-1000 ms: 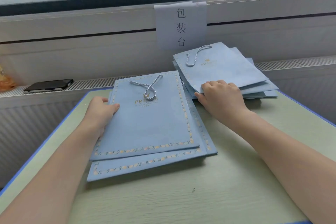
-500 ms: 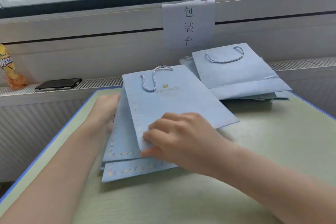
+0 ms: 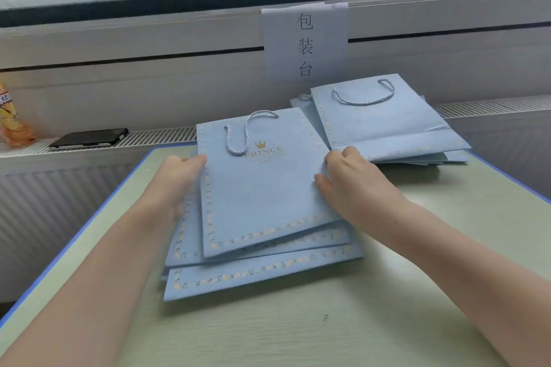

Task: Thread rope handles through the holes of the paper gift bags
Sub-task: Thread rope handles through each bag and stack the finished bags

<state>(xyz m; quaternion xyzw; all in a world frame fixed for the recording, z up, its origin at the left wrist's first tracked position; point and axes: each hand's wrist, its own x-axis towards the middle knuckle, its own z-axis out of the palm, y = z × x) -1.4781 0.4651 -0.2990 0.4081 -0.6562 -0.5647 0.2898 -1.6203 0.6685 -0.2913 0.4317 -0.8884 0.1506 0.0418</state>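
Held flat between the left hand (image 3: 176, 185) and right hand (image 3: 351, 185), each pinching a side edge, the top gift bag (image 3: 262, 188) atop the near stack looks light, slippery and crease-prone, so those edges suit gripping.

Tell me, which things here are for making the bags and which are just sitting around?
For the job: flat light-blue paper gift bag on top, its twisted blue rope handle, near bag stack, far bag stack.

Just lying about: black phone, orange snack packet, white paper sign.
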